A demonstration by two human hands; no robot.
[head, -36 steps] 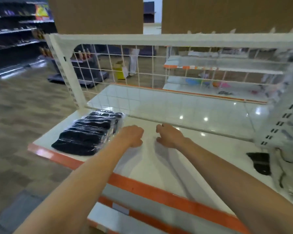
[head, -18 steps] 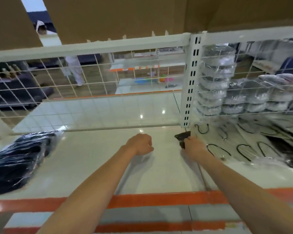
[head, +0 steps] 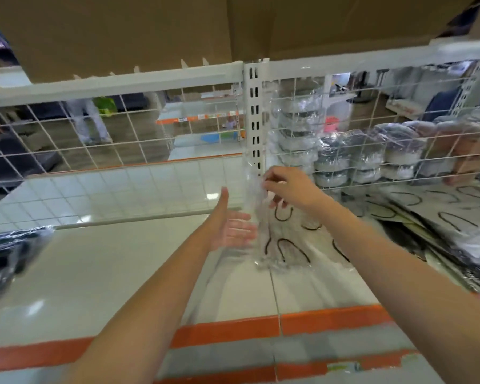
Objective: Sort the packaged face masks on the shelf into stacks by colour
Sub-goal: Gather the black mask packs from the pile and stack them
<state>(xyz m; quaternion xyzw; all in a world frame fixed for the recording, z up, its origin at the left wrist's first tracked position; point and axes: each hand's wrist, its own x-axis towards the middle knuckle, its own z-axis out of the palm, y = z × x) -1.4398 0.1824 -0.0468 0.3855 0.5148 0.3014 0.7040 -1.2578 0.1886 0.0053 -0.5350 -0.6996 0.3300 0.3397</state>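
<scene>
My right hand [head: 290, 187] pinches the top edge of a clear packet of white masks with black ear loops [head: 277, 231] and holds it upright above the white shelf [head: 108, 273]. Beside the packet's lower left my left hand [head: 232, 228] is spread flat, fingers straight, just touching the plastic. A stack of black packaged masks [head: 9, 253] lies at the shelf's far left. More white packets with black loops [head: 432, 214] lie spread over the shelf to the right.
A white slotted upright [head: 255, 115] and wire grid back [head: 122, 128] close the rear. Behind the grid on the right stand wrapped mask bundles [head: 366, 153]. Cardboard boxes [head: 122, 29] sit overhead. An orange strip [head: 233, 331] edges the shelf front. A person [head: 89, 120] stands in the far aisle.
The view swung right, away from the black stack. My right hand took a white packet from beside the upright and lifted it upright. My left hand uncurled and moved up beside it.
</scene>
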